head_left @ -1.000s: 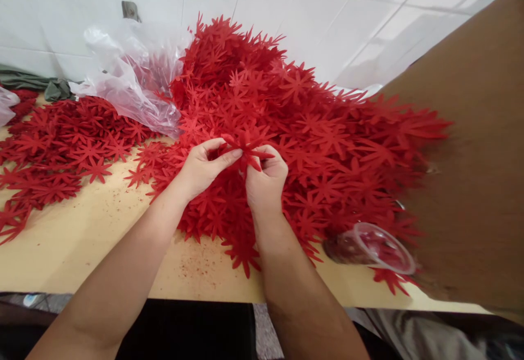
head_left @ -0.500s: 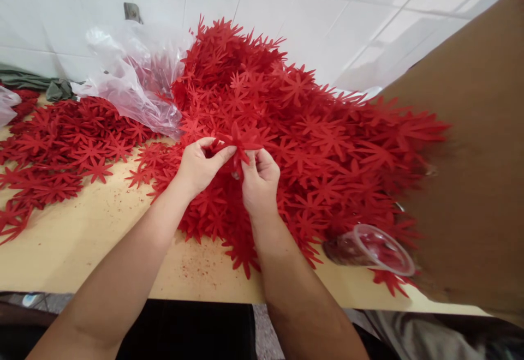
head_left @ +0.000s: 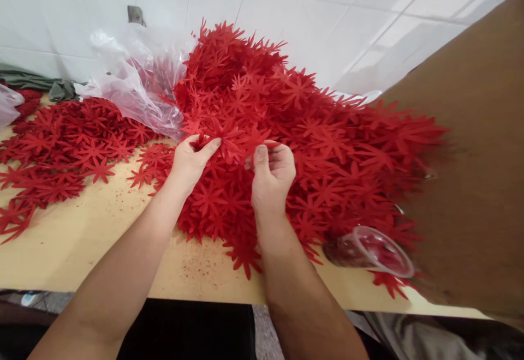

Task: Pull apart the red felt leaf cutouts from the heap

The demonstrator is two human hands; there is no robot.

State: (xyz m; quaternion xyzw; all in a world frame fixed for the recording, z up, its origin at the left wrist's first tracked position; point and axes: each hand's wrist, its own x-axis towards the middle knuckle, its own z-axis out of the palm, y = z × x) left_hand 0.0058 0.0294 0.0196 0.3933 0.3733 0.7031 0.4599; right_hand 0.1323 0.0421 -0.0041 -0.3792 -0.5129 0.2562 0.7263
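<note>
In front of a big heap of red flower-shaped cutouts (head_left: 319, 136), my left hand (head_left: 191, 161) pinches a red petal piece (head_left: 227, 141) between thumb and fingers. Its petals spread out to the right of the thumb. A short way to the right, my right hand (head_left: 273, 174) is closed, its thumb pressed against the fingers. A red petal tip (head_left: 260, 135) shows above that thumb. Whether it belongs to the same piece or a separate one is hard to tell, red on red. Both hands are raised over the front of the heap.
A clear plastic cup (head_left: 370, 251) lies tipped at the right, with red bits inside. Brown board (head_left: 470, 158) stands on the right side. A clear plastic bag (head_left: 139, 84) and a flatter pile of red cutouts (head_left: 73, 147) lie left on the wooden table (head_left: 123, 240).
My hands have moved apart: the left a little to the left, the right to the right. The red petals between them are spread wider.
</note>
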